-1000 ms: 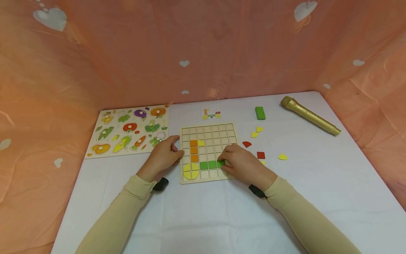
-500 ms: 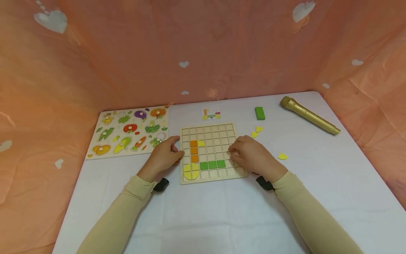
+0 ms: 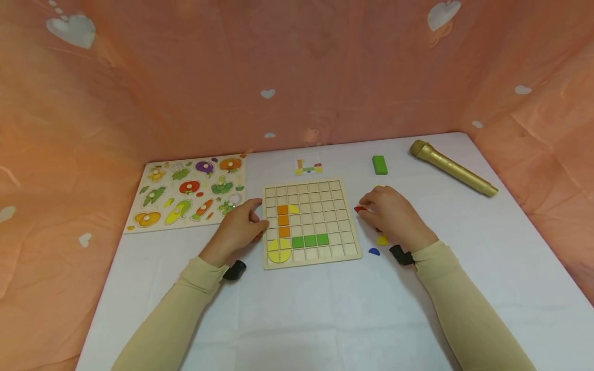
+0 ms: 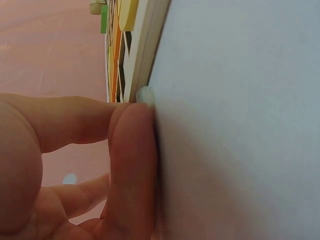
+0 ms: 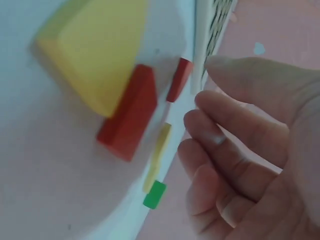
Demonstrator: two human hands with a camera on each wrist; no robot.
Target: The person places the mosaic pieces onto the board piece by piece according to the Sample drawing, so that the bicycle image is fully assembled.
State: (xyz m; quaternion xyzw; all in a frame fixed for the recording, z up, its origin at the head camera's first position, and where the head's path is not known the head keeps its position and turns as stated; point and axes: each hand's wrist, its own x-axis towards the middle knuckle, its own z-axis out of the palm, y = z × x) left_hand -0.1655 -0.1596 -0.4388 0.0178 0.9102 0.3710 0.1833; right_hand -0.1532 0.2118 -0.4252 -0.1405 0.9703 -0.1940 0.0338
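Note:
A wooden grid board lies on the table, with orange squares, green squares and yellow quarter-circle pieces set in it. My left hand touches the board's left edge, thumb and index finger spread apart; in the left wrist view the thumb presses against the rim. Right of the board, my right hand hovers by a red quarter-circle piece, its fingers bent and apart from it. The right wrist view shows nothing between these fingers, with a red square and a yellow piece on the table.
A vegetable knob puzzle lies at the left. Behind the board is a small pattern card. A green block and a gold microphone stand farther right. A blue half-circle piece and yellow piece lie near my right wrist.
My right hand has let go of the third green square, which now sits in the board, and has moved right, off the board to the red quarter-circle piece. My left hand stays put.

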